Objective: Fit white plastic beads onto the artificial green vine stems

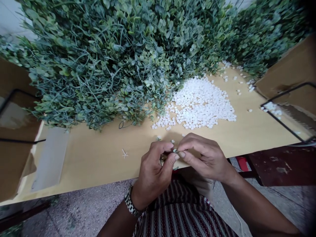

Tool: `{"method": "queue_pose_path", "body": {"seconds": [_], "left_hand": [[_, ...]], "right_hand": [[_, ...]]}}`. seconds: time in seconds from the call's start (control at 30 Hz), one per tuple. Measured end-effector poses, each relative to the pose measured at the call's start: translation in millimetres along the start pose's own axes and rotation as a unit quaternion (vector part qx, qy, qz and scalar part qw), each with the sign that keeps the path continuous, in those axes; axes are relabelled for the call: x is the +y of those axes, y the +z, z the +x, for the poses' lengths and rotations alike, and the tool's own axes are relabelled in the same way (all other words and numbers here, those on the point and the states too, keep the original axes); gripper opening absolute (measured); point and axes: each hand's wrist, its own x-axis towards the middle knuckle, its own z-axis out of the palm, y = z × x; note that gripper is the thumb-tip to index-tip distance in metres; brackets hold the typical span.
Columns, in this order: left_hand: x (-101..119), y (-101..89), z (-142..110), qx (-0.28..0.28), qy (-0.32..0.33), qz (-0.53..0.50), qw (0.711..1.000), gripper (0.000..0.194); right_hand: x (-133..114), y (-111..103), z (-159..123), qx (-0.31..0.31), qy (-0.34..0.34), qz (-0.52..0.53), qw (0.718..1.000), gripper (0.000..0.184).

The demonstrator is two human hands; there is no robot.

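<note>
At the table's front edge, my left hand [156,164] and my right hand [204,156] meet fingertip to fingertip. Thumb and forefinger of the left pinch a small artificial green sprig [175,150], parts of which show around the fingers. My right thumb and forefinger are closed at the same spot, on the sprig's end or a tiny piece there; the fingers hide most of it. Just beyond the hands lies a spread heap of small white plastic pieces [199,102]. A white star-shaped piece [125,153] rests on the table left of my hands.
A large mass of artificial green foliage [106,65] covers the back of the wooden table [98,161]. Cardboard with black wire frames stands at the left [14,131] and right [293,69]. A translucent strip [50,159] lies at the left. Loose white pieces are scattered at the right.
</note>
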Motion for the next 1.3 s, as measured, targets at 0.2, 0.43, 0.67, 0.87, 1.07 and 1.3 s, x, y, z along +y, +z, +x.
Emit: {"method": "queue_pose_path", "body": {"seconds": [0.2, 0.43, 0.67, 0.87, 1.07, 1.3], "left_hand": [[4.7, -5.3, 2.6, -0.068, 0.046, 0.032, 0.996, 0.019], [4.8, -1.9, 2.7, -0.034, 0.096, 0.063, 0.993, 0.02], [6.0, -5.3, 5.4, -0.016, 0.076, 0.078, 0.994, 0.019], [3.1, -6.6, 7.0, 0.021, 0.065, 0.059, 0.996, 0.018], [-1.3, -6.3, 8.4, 0.014, 0.075, 0.052, 0.996, 0.019], [1.6, -1.7, 10.1, -0.003, 0.063, 0.062, 0.996, 0.017]], "right_hand": [[1.8, 8.7, -6.3, 0.041, -0.024, -0.04, 0.998, 0.015], [0.1, 19.8, -13.8, 0.069, -0.086, -0.072, 0.991, 0.015], [24.7, -13.1, -2.5, 0.056, 0.025, -0.166, 0.984, 0.009], [26.4, -54.5, -0.2, -0.024, 0.084, -0.205, 0.975, 0.014], [16.4, -72.4, -34.8, -0.144, 0.153, -0.203, 0.956, 0.01], [18.1, -51.6, -42.3, -0.112, 0.145, -0.148, 0.972, 0.007]]}}
